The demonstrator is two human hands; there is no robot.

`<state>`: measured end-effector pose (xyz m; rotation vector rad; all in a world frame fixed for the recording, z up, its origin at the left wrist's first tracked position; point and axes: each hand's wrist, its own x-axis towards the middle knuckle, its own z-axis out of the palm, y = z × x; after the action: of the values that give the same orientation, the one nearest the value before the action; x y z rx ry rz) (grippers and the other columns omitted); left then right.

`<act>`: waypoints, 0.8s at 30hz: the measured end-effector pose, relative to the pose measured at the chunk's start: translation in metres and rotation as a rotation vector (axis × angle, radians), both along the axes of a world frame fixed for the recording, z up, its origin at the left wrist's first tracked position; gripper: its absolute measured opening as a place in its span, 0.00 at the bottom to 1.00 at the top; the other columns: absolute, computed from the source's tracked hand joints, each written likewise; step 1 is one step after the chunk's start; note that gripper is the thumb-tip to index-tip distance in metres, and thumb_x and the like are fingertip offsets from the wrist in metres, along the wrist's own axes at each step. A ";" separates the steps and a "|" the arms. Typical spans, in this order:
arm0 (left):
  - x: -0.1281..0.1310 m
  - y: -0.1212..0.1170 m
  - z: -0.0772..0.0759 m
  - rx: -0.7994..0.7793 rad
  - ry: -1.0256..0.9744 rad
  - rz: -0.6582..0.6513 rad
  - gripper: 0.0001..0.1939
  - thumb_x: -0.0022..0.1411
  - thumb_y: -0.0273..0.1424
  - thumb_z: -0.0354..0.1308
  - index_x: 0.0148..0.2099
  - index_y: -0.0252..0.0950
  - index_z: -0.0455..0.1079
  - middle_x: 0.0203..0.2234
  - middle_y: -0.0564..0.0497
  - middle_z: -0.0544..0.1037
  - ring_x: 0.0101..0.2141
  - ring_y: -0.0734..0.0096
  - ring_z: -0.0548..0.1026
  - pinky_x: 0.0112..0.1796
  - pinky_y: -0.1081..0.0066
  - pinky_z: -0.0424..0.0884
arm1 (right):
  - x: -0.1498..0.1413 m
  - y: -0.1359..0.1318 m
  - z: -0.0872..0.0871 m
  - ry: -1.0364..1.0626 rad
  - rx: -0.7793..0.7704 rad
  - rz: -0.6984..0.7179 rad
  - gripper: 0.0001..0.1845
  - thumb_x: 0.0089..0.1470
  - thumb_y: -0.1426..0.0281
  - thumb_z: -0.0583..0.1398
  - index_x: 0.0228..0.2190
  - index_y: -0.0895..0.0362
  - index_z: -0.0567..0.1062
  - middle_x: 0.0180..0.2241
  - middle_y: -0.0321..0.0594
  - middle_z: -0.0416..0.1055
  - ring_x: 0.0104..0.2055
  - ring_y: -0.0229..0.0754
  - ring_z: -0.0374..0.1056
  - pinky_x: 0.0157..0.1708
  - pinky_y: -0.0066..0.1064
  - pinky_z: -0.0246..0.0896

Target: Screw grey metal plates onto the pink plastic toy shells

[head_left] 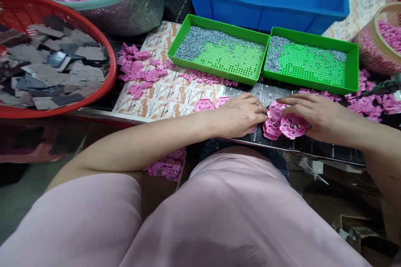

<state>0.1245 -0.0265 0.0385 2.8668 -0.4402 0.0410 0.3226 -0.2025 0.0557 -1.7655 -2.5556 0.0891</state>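
A cluster of pink plastic parts (272, 127) lies at the front edge of the bench, with small shiny metal bits in their recesses. My right hand (316, 116) curls over the rounded pink part (293, 126), thumb at its right side and fingers across its top. My left hand (239, 114), a ring on one finger, is closed with fingertips beside the cluster's left edge. Pink plastic shows below its fingers, but what they hold, if anything, is hidden. Left of that hand, more rounded pink parts (204, 105) lie on the bench, partly covered by my wrist.
Two green trays (216, 71) (313, 81) of small metal pieces stand behind my hands, before a blue bin (263, 12). Leftward are a red basket (109, 66) of flat grey plates and a pale basket (140, 12) of pink pieces. Loose pink pieces (138, 69) lie nearby.
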 end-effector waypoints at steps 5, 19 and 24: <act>-0.003 -0.003 0.000 0.043 -0.023 0.017 0.11 0.64 0.31 0.54 0.46 0.37 0.74 0.45 0.48 0.78 0.46 0.62 0.72 0.50 0.62 0.61 | -0.009 0.019 -0.002 -0.105 -0.032 0.088 0.21 0.49 0.79 0.52 0.46 0.58 0.68 0.53 0.44 0.69 0.58 0.51 0.62 0.49 0.45 0.64; 0.006 -0.024 0.005 0.134 -0.053 0.318 0.23 0.67 0.45 0.47 0.50 0.33 0.71 0.37 0.43 0.79 0.40 0.56 0.75 0.37 0.63 0.61 | 0.017 -0.024 0.028 -0.063 -0.116 -0.053 0.21 0.46 0.78 0.52 0.44 0.55 0.67 0.46 0.44 0.70 0.46 0.49 0.69 0.43 0.42 0.68; 0.036 -0.051 0.002 0.174 0.049 0.286 0.37 0.62 0.57 0.48 0.58 0.30 0.63 0.35 0.40 0.79 0.37 0.54 0.76 0.34 0.65 0.59 | 0.022 -0.053 0.018 -0.090 -0.160 -0.145 0.25 0.43 0.81 0.52 0.46 0.55 0.67 0.46 0.44 0.70 0.45 0.47 0.69 0.42 0.40 0.69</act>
<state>0.1604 -0.0778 0.0405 3.0715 -0.0218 -0.0185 0.3449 -0.2553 0.0735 -2.0514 -2.5346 0.2206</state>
